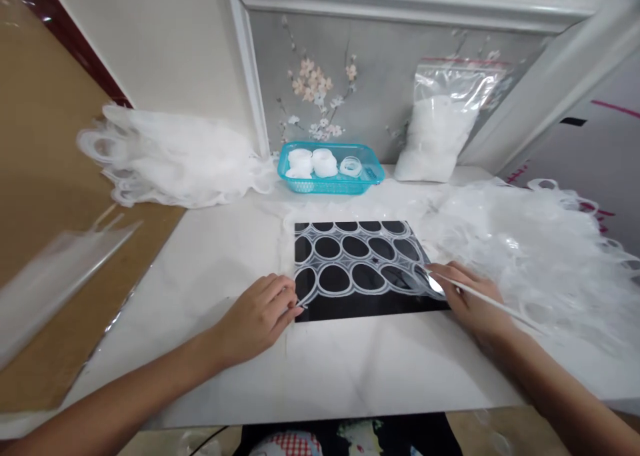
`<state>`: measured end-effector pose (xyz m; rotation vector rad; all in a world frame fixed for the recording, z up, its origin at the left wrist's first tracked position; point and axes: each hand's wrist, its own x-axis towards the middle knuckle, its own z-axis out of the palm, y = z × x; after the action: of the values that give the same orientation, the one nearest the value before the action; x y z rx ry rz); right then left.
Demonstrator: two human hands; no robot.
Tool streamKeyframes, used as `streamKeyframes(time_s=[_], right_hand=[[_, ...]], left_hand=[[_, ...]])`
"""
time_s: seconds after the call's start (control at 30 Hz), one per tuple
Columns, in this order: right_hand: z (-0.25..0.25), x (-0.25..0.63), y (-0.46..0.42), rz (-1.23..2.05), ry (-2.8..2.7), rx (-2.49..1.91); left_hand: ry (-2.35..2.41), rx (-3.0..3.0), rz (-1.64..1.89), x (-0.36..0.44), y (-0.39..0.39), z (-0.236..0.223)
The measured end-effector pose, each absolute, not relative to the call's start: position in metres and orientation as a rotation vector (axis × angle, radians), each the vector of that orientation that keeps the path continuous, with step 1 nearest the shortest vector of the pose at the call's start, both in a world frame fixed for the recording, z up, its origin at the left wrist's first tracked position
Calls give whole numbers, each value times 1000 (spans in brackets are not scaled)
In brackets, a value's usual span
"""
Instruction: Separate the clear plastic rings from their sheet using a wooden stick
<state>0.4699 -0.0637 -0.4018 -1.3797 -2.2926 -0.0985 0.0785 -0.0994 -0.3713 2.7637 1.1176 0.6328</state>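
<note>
A translucent white sheet of joined rings (370, 295) lies over a black rectangular board (370, 309) on the table. At the board's left front corner my left hand (267, 309) pinches the edge of the ring sheet between thumb and fingers. My right hand (473, 299) is closed around a thin, pale, stick-like tool (493, 301) at the board's right edge. The tool's tip points left toward the rings; its exact kind cannot be made out. The right fingers partly cover the sheet's right end.
Behind the board stands a blue plastic basket (333, 188) with stacks of white rings. A zip bag of white pieces (440, 136) leans on the framed panel (400, 43). Piles of translucent ring sheets lie left (185, 156) and right (530, 236) on the white table (350, 376).
</note>
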Motion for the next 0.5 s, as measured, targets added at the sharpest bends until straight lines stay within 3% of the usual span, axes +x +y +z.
streamKeyframes(time_s=[0.5], right_hand=[[-430,481,-74,-407,-1990,-1483]], left_hand=[[1074,2840,637,83,-107,-382]])
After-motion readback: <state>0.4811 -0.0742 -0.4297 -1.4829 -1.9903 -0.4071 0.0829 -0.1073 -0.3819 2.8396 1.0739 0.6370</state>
